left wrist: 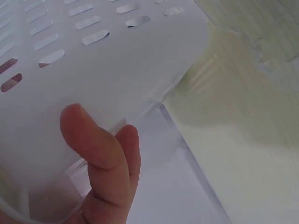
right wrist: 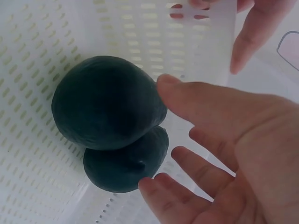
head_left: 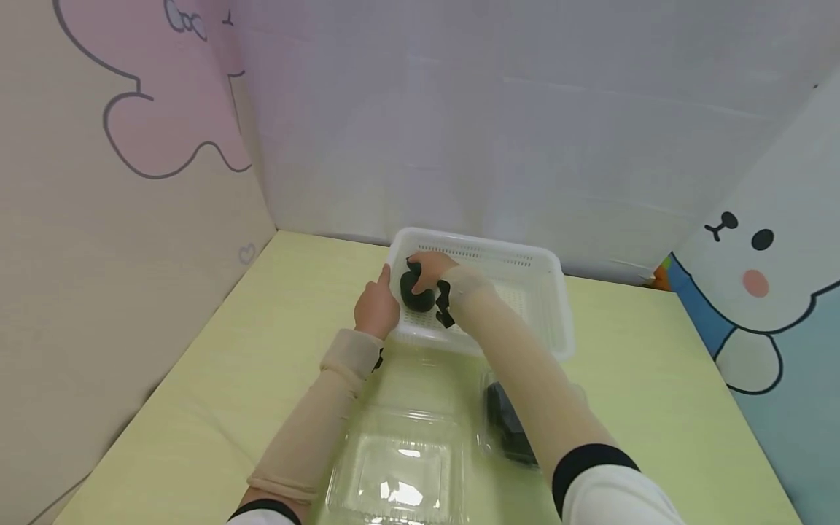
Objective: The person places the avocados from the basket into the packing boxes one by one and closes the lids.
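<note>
Two dark green avocados lie at the left end of a white slotted basket [head_left: 534,306]. In the right wrist view, the larger avocado [right wrist: 105,105] partly covers the other avocado [right wrist: 128,163]. My right hand [head_left: 433,270] reaches into the basket beside them. Its thumb [right wrist: 170,88] touches the larger avocado's side, while the other fingers spread loosely near the lower one. At the basket's left side, my left hand [head_left: 378,306] holds the wall. The left wrist view shows its thumb and one finger against the white plastic; the remaining fingers are hidden there.
A clear plastic container [head_left: 400,467] stands at the table's front. To its right, partly under the right forearm, another clear container holds dark contents [head_left: 508,426]. White wall panels [head_left: 459,146] rise close behind the basket, and the yellow table [head_left: 216,394] extends to both sides.
</note>
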Motion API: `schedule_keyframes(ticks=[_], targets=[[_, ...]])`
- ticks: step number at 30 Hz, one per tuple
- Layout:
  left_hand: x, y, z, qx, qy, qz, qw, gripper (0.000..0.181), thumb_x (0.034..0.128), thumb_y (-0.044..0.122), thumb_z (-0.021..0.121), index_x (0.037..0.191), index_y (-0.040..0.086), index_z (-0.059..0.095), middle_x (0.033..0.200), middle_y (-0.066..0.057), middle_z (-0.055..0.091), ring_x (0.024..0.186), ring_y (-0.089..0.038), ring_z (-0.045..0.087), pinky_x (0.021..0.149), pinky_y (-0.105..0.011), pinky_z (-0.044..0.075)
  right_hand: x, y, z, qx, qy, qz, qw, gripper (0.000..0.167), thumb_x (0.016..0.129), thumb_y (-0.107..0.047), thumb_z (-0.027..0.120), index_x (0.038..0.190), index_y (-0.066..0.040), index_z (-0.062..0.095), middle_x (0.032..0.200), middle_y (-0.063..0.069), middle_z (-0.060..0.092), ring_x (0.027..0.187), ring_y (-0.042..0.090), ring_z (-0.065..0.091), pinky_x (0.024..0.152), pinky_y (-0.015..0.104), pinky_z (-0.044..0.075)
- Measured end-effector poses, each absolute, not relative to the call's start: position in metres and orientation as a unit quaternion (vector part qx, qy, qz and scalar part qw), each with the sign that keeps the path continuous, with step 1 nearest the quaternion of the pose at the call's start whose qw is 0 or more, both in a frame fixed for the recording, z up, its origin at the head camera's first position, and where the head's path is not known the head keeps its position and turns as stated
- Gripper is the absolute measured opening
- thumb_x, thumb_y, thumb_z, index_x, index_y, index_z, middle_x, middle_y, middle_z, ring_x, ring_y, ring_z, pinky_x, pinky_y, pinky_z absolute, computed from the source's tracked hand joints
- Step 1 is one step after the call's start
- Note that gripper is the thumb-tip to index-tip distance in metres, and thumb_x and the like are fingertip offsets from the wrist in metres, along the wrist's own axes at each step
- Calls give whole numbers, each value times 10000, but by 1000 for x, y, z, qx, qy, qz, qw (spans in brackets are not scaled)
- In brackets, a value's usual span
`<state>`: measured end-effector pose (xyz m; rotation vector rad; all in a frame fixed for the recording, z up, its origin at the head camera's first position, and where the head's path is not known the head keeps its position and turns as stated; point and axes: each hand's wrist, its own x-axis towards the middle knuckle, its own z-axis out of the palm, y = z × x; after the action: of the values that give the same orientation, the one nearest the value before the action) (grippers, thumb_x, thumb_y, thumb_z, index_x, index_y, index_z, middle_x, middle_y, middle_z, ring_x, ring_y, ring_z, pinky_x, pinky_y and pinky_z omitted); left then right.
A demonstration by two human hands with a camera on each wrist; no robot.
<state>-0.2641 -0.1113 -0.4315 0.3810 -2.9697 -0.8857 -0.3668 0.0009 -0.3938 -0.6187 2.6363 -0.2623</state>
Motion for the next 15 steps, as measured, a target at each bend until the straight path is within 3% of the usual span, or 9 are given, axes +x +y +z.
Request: schedule_keyframes(ticks=[15], targets=[[-267,-112,-439,119,-950,-287,24,687,927,50,508,1550,182,250,1032,-221,573,656,-253,531,523,-361,459,-373,-14,-403,-227,945,-103,212,754,813,-179,781,1470,-120,416,1476,50,449,1358,230,400,1117,354,345]])
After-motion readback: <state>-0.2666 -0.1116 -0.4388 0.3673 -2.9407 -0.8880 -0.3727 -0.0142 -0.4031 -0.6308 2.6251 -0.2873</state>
